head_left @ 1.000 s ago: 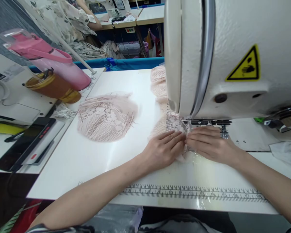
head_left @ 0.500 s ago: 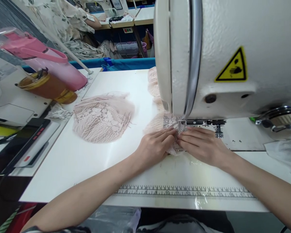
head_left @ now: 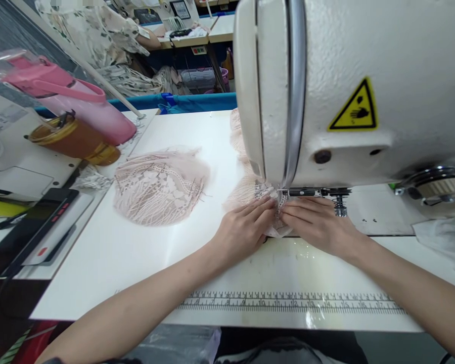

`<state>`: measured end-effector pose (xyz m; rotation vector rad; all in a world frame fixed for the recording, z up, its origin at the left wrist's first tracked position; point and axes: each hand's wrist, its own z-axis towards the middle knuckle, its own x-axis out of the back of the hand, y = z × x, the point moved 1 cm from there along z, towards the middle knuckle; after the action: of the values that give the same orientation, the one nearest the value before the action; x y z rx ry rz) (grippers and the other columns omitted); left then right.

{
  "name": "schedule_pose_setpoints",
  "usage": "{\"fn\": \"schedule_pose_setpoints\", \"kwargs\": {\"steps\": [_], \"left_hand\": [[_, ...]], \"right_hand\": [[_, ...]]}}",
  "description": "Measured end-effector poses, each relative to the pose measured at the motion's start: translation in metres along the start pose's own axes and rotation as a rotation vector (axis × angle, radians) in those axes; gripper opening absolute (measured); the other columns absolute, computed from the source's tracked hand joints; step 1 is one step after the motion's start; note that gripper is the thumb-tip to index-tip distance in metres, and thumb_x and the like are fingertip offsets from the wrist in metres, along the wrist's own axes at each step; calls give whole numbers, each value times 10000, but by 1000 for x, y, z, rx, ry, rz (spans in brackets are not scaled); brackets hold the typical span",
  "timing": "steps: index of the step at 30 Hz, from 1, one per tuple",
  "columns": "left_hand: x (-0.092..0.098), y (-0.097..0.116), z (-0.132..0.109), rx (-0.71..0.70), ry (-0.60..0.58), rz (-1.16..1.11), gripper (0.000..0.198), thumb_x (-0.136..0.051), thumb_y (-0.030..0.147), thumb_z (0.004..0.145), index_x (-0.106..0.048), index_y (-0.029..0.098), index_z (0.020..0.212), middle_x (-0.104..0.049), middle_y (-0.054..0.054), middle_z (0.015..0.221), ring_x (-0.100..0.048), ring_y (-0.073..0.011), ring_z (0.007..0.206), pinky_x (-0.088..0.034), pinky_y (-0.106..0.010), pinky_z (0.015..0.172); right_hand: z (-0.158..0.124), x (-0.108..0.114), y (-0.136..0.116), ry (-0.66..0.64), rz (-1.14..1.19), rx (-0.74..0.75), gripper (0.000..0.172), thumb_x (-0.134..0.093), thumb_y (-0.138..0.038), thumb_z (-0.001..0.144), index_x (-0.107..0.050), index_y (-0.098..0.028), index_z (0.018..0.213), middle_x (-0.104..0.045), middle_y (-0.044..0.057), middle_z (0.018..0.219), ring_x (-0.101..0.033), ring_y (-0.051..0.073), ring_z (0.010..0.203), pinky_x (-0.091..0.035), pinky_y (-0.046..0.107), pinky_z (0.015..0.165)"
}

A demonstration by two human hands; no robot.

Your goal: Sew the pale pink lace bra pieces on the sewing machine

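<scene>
A pale pink lace piece (head_left: pixel 250 189) lies under the head of a white sewing machine (head_left: pixel 349 91), near its presser foot (head_left: pixel 339 205). My left hand (head_left: pixel 244 230) rests on the lace with fingers stretched flat, pressing it to the table. My right hand (head_left: pixel 318 222) lies flat just right of it, fingertips meeting the left hand's at the lace edge below the needle area. The needle itself is hidden behind the machine head. More lace trails away behind the machine (head_left: pixel 237 134).
A second pink lace piece (head_left: pixel 159 184) lies left on the white table (head_left: pixel 136 253). A pink bottle (head_left: pixel 72 98), a brown cup (head_left: pixel 72 139) and a control box (head_left: pixel 34 227) stand far left. A printed ruler (head_left: pixel 288 302) runs along the front edge. Another person in floral clothing sits beyond (head_left: pixel 109 35).
Both hands have slid the lace slightly further in under the machine head. The view has shifted a little to the right.
</scene>
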<state>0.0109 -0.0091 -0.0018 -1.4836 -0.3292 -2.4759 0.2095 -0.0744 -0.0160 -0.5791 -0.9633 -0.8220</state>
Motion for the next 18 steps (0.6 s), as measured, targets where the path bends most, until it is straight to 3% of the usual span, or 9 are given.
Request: {"fn": "schedule_pose_setpoints", "kwargs": {"steps": [7, 13, 18], "left_hand": [[0, 1, 1, 5, -23, 22, 339, -448, 113, 837, -602, 85, 1138, -626, -111, 1241, -610, -224, 1145, -556, -368, 948], [1, 3, 2, -24, -44, 56, 405, -467, 213, 859, -583, 115, 1235, -604, -91, 1273, -591, -244, 1171, -551, -397, 947], [0, 3, 4, -34, -71, 86, 396, -445, 221, 887, -592, 118, 1241, -590, -95, 1291, -587, -252, 1175, -551, -404, 940]], "right_hand": [[1, -2, 7, -9, -94, 16, 301, -416, -44, 901, -649, -207, 1002, -706, 15, 1059, -625, 141, 1007, -515, 289, 849], [7, 14, 3, 98, -190, 24, 255, -414, -77, 906, -646, -185, 916, -721, -8, 1008, -636, 124, 873, -447, 268, 630], [7, 19, 2, 87, -126, -85, 199, -462, -159, 912, -652, -217, 930, -720, -4, 964, -620, 146, 817, -432, 298, 675]]}}
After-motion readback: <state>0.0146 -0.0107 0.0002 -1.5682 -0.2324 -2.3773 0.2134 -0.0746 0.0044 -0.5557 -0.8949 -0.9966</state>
